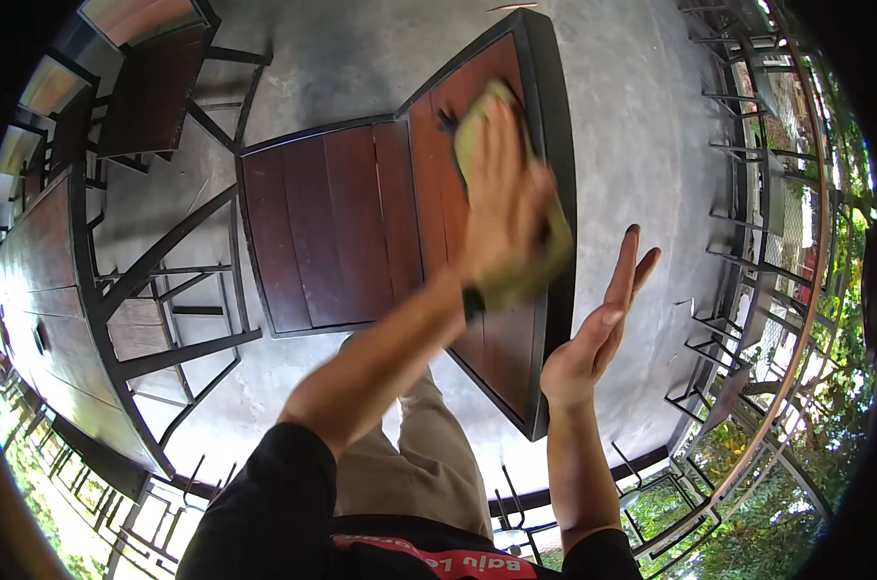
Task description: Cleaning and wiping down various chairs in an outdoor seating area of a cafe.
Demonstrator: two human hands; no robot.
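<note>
A wooden chair with a black frame stands before me, its plank seat (337, 225) on the left and its slatted backrest (434, 188) on the right. Blurred by motion, my left hand (503, 188) lies over a yellow-green cloth (474, 141) against the backrest's upper planks. The cloth's far end trails out below the palm. At the lower part of the backrest's thick black edge (560, 217), my right hand (598, 333) has its heel against or very close to the frame. Its fingers point up and hold nothing.
A long wooden table (39, 268) with black legs runs along the left. Another dark chair (152, 90) stands at upper left. Metal railings (808, 304) curve along the right, with furniture legs beside them. Grey concrete floor (627, 130) surrounds the chair.
</note>
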